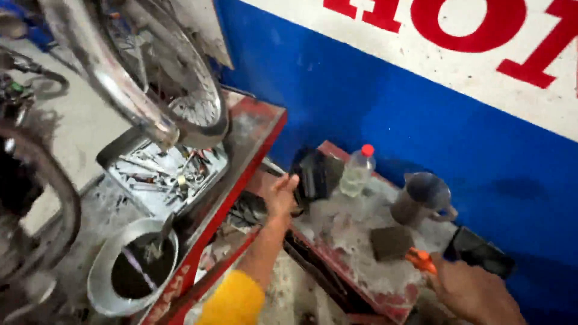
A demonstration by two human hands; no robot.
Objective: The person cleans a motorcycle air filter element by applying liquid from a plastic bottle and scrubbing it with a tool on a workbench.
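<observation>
At far left a metal bowl (129, 268) of dark liquid sits below a tray (165, 174) of tools under a wheel (180, 90). The left hand (282, 195), fingers loosely spread and holding nothing, reaches toward a black part (316, 174) on the red table (385, 298). Past a bottle (356, 171) and jug (421, 198), the right hand (475, 295) grips an orange handle (421, 260). The part looks not yet picked up.
</observation>
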